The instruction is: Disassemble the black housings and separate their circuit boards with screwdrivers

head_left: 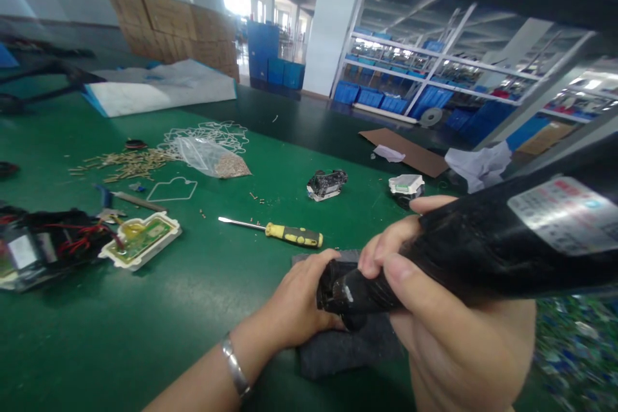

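My right hand wraps round the narrow neck of a thick black cylindrical tool, which bears a silver label with red print. The tool is tilted, its wide end rising to the right and its tip pointing left and down. My left hand, with a silver bracelet at the wrist, closes on a small black block-like part at that tip. Whether the tip is inside or only against the part cannot be told. Beneath them lies a dark grey pad. A yellow and black screwdriver lies just beyond.
Left on the green bench are wired black assemblies, a white-rimmed circuit board, loose screws, a plastic bag and white gaskets. A black unit and white-topped part sit beyond my hands.
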The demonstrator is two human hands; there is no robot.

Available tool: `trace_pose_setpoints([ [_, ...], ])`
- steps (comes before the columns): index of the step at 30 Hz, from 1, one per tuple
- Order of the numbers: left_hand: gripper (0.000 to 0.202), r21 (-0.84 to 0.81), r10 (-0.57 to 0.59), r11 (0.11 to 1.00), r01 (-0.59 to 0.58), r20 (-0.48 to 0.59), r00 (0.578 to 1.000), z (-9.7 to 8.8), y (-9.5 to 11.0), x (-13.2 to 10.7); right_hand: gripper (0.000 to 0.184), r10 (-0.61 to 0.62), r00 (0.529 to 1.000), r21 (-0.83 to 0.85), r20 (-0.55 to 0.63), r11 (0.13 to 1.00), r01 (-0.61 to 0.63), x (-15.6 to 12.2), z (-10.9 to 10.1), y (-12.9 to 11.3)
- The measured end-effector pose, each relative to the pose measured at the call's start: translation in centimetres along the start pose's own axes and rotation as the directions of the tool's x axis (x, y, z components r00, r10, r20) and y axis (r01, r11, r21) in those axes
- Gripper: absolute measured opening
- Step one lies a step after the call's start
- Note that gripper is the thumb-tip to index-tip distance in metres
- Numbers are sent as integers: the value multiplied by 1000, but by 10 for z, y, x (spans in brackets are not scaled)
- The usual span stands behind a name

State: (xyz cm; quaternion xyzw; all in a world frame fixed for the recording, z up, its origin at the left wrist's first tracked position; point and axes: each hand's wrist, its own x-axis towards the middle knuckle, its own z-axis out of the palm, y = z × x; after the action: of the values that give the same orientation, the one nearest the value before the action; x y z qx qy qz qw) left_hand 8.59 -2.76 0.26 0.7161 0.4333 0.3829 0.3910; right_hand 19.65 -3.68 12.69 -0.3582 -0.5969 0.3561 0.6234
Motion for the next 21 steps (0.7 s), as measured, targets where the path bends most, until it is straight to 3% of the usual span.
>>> trace_pose_setpoints([
  [10,76,53,17,998,-15,-42,999,4,2,-3,28,22,999,-50,-30,998,-23,-2,1,1],
  [21,74,67,-24,997,26,-32,999,0,7,-3,27,10,1000,43,11,999,-10,-1,0,-1],
])
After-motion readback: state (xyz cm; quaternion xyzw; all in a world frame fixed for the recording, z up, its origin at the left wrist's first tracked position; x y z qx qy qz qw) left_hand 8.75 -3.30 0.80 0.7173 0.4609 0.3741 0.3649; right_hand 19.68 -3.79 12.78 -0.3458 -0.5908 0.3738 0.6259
